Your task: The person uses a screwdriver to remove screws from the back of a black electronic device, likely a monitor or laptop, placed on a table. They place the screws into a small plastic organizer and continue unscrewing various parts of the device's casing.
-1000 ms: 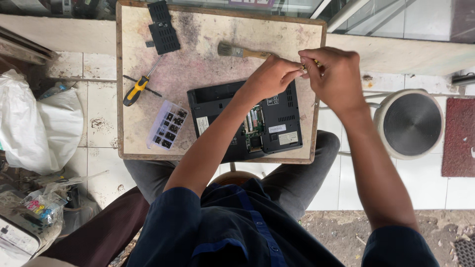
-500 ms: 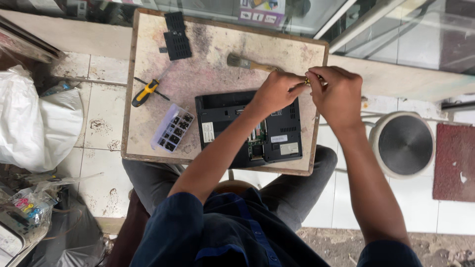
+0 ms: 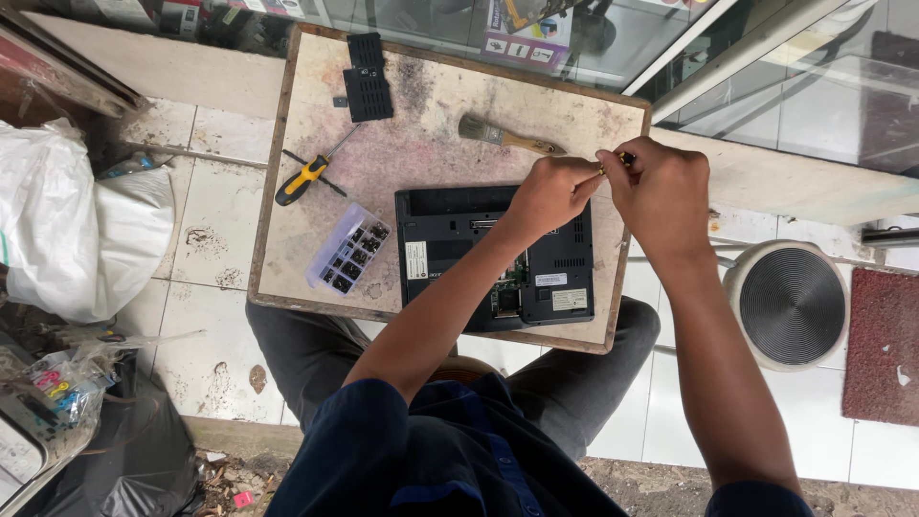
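Your left hand (image 3: 550, 191) and right hand (image 3: 661, 191) meet above the far right corner of the laptop (image 3: 498, 254), which lies bottom up on the board (image 3: 421, 144). The fingers of both hands pinch one small dark part (image 3: 624, 158) between them. A brush (image 3: 503, 134) lies just behind.

A stained wooden board (image 3: 440, 134) carries laptop (image 3: 479, 258), paintbrush (image 3: 503, 136), screwdriver (image 3: 304, 178), screw box (image 3: 349, 247), covers (image 3: 367, 78).

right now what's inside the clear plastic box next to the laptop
The clear plastic box is split into small compartments holding dark little parts, too small to identify. It lies on the wooden board, left of the opened laptop. Nothing covers it; neither hand touches it.
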